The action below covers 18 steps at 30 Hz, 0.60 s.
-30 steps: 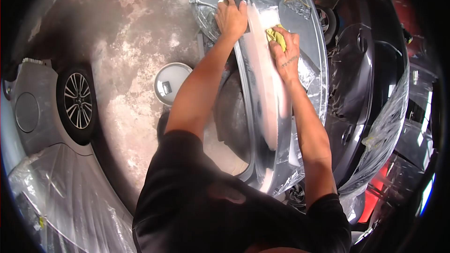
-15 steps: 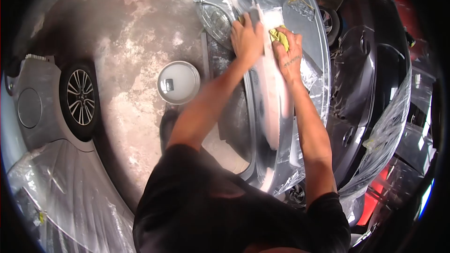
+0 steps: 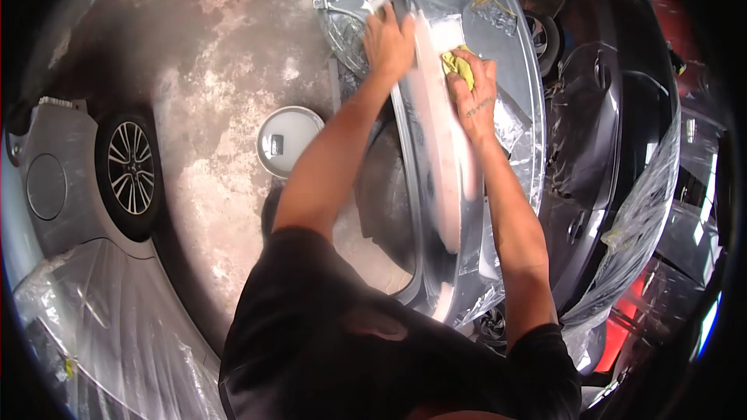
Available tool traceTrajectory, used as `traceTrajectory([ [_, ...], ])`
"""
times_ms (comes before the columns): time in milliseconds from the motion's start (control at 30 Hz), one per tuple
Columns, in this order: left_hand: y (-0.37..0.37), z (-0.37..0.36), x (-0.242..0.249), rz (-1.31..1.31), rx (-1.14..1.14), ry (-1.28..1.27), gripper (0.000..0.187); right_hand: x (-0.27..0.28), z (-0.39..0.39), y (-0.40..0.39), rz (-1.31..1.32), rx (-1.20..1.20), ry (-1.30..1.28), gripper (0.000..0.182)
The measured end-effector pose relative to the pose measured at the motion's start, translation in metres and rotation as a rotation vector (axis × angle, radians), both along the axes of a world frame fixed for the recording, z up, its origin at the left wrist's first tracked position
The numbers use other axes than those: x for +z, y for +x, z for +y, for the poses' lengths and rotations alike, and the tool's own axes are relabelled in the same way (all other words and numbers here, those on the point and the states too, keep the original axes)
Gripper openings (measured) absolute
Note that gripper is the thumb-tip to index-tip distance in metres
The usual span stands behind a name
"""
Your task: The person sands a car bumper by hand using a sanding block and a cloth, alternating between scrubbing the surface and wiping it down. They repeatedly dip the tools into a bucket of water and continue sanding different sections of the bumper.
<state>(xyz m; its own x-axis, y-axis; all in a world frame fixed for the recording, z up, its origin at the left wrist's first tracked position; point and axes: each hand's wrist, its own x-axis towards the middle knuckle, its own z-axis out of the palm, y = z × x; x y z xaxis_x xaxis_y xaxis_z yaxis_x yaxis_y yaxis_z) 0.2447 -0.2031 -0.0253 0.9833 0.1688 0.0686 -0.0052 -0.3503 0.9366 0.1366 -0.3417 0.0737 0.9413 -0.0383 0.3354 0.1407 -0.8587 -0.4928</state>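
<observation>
My left hand (image 3: 391, 40) presses a dark grey pad (image 3: 401, 6) against the upper end of a car body panel (image 3: 411, 179), fingers bent over it. Most of the pad is hidden under the fingers. Along this panel runs a long pale pink and white patch (image 3: 440, 155), with a headlamp (image 3: 346, 35) to the left. My right hand (image 3: 476, 97) grips a crumpled yellow cloth (image 3: 459, 68) at the right edge of the patch, beside a white square (image 3: 447, 32).
A round bucket (image 3: 263, 159) with a small dark block (image 3: 277, 145) in it stands on the stained floor. Clear plastic film (image 3: 101, 319) drapes a grey car (image 3: 74, 155) at the left. Dark car panels (image 3: 580, 140) and more film (image 3: 630, 241) lie to the right.
My left hand has slid up and to the left along the panel with the pad. My right hand with the yellow cloth has shifted slightly down and left.
</observation>
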Motion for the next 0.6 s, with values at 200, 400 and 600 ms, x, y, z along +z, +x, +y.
traceTrajectory([
  [200, -0.06, -0.013, 0.014, 0.007, -0.031, -0.025, 0.07, 0.002, 0.001, -0.003, 0.035, -0.032, 0.039, 0.04],
  [400, 0.011, 0.001, -0.001, 0.007, -0.043, -0.045, 0.074, 0.0, -0.003, -0.002, 0.014, -0.012, -0.006, 0.04],
  [600, -0.053, -0.013, 0.009, -0.101, -0.047, -0.002, 0.069, -0.001, -0.001, -0.001, 0.01, -0.014, 0.002, 0.04],
])
